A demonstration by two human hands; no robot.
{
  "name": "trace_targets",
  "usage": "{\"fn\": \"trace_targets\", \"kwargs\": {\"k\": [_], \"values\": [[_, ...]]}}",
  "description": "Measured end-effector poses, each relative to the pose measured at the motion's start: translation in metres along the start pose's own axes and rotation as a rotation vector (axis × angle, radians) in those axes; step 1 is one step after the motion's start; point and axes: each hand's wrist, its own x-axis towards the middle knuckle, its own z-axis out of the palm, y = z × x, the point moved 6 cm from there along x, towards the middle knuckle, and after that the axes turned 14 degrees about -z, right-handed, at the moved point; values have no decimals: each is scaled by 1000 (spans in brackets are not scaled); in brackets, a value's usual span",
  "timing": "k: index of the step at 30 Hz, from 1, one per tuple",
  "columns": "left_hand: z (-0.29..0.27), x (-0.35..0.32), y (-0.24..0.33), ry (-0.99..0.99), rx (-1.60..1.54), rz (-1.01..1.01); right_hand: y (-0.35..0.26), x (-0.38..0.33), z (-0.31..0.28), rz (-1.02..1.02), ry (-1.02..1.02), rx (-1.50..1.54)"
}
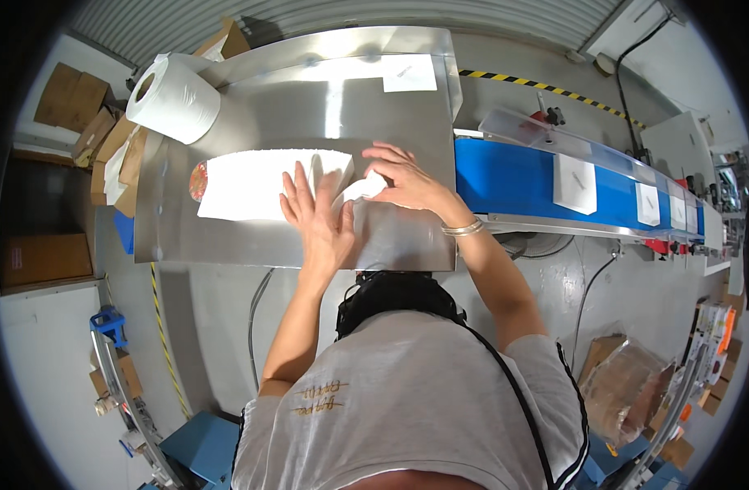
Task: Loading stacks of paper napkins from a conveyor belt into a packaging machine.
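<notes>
On the steel table lies a long white sheet or stack of white material (pixel 252 186); a round end with a red, speckled pattern (pixel 198 181) sticks out at its left. My left hand (pixel 319 220) rests on the right part of the white material, fingers spread and laid flat. Just right of it, my right hand (pixel 401 181) pinches a small crumpled white piece (pixel 365 189) between thumb and fingers. That piece reaches toward the right edge of the white material; I cannot tell whether the two are joined.
A large white roll (pixel 182 102) stands at the table's (pixel 293 110) far left corner. A printed white sheet (pixel 409 73) lies at the back. To the right, a blue conveyor belt (pixel 505 175) carries several flat white pieces (pixel 574 184) beside a clear guard. Cardboard boxes (pixel 105 135) sit left.
</notes>
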Motion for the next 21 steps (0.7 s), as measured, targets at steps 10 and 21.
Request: {"fn": "trace_targets", "kwargs": {"k": [10, 21], "values": [[1, 1, -17, 106, 45, 17, 80, -164, -140, 959, 578, -205], [-7, 5, -11, 31, 78, 104, -4, 2, -11, 77, 40, -10]]}}
